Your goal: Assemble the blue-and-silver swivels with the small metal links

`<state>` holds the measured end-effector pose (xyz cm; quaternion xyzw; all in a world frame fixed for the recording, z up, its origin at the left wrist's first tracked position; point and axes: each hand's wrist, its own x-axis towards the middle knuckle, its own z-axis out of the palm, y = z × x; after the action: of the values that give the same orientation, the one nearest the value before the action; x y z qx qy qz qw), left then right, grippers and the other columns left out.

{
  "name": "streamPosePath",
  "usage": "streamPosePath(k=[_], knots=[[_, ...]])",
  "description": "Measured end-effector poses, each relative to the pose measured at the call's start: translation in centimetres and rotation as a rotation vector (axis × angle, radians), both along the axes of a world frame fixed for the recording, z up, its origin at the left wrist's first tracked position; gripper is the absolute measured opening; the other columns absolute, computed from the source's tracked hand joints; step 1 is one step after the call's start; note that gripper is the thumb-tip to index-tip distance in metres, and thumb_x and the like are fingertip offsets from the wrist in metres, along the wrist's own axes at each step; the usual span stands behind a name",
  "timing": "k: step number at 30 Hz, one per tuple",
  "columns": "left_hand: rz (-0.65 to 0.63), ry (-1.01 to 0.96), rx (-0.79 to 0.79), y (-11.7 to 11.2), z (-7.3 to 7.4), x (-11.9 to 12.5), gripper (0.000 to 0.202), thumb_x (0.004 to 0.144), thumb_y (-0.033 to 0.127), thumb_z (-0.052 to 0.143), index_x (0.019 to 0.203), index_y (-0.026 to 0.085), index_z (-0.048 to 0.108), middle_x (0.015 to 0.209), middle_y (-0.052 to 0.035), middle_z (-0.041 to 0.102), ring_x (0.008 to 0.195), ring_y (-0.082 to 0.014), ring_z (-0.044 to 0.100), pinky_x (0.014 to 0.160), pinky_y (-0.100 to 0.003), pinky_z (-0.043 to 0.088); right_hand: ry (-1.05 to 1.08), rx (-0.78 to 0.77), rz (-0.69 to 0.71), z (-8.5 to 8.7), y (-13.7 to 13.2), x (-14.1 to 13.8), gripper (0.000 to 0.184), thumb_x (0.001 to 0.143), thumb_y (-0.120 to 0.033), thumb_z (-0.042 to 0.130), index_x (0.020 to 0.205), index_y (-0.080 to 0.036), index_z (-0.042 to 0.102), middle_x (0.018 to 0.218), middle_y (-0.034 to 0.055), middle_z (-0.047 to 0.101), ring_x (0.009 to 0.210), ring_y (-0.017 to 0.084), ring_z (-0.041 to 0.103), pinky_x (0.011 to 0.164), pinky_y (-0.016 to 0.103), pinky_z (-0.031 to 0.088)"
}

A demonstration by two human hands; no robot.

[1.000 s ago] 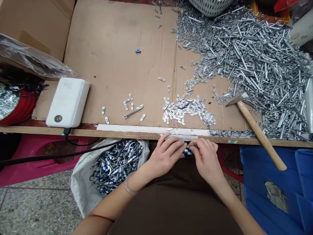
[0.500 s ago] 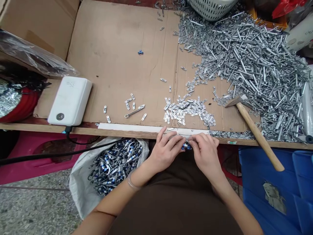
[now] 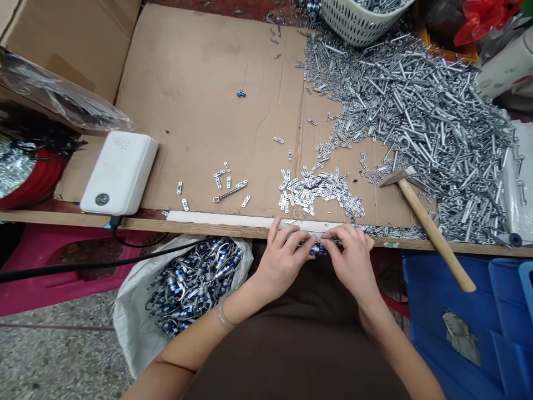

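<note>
At the front edge of the bench, a small blue and silver metal fitting (image 3: 317,250) sits between my two hands. My left hand (image 3: 280,256) pinches its left side, with thumb and forefinger closed and the other fingers resting near a white strip (image 3: 216,219). From the other side my right hand (image 3: 352,256) grips the fitting with bent fingers; its fingertips partly hide the piece. Just beyond them lies a loose heap of small flat metal links (image 3: 322,186) with holes. Further left, a metal eye bolt (image 3: 230,193) lies among several scattered links.
A large pile of metal rods (image 3: 441,116) covers the right side, with a wooden-handled hammer (image 3: 437,236) overhanging the edge. A white power bank (image 3: 119,172) with a cable stands left. Below hangs a white sack (image 3: 129,328) of blue fittings. A perforated basket (image 3: 364,25) is at the back.
The view has shifted slightly, showing more of the basket at the back. Both hands stay on the blue and silver fitting at the bench edge, with hardly any visible finger movement.
</note>
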<state>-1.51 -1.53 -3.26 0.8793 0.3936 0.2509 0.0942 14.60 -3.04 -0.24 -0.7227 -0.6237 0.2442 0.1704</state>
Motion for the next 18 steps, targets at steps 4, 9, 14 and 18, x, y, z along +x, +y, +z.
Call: streamPosePath(k=[4,9,14,18], knots=[[-0.007,-0.011,-0.006,0.04,-0.07,0.03,0.021,0.085,0.02,0.052,0.105,0.018,0.056,0.096,-0.0051,0.062,0.097,-0.0207,0.051,0.101,-0.055,0.031,0.023,-0.018,-0.011,0.05,0.17,0.15,0.007,0.08,-0.028,0.055,0.076,-0.024,0.058,0.083,-0.0026,0.06,0.085,0.018,0.047,0.075,0.032,0.024],[0.011,-0.019,0.011,0.04,-0.24,0.03,0.02,0.086,0.022,0.052,0.105,0.021,0.056,0.095,-0.0043,0.061,0.097,-0.0197,0.051,0.101,-0.053,0.031,0.042,-0.003,-0.009,-0.06,0.19,0.16,0.007,0.08,-0.028,0.054,0.076,-0.024,0.058,0.083,-0.0019,0.061,0.084,0.018,0.047,0.075,0.033,0.024],[-0.002,-0.028,-0.015,0.1,-0.25,0.03,0.02,0.086,0.021,0.052,0.106,0.021,0.055,0.096,-0.0038,0.061,0.097,-0.0194,0.051,0.102,-0.053,0.03,0.053,0.007,-0.016,-0.18,0.21,0.16,0.007,0.08,-0.028,0.055,0.076,-0.024,0.058,0.082,-0.0022,0.061,0.084,0.018,0.048,0.076,0.033,0.024],[-0.003,-0.041,-0.01,0.07,-0.12,0.09,0.021,0.085,0.02,0.052,0.106,0.02,0.055,0.096,-0.0048,0.061,0.097,-0.0204,0.05,0.101,-0.054,0.03,0.06,0.016,-0.016,-0.29,0.15,0.18,0.007,0.08,-0.028,0.055,0.076,-0.023,0.058,0.082,-0.0027,0.061,0.085,0.017,0.048,0.078,0.033,0.024]])
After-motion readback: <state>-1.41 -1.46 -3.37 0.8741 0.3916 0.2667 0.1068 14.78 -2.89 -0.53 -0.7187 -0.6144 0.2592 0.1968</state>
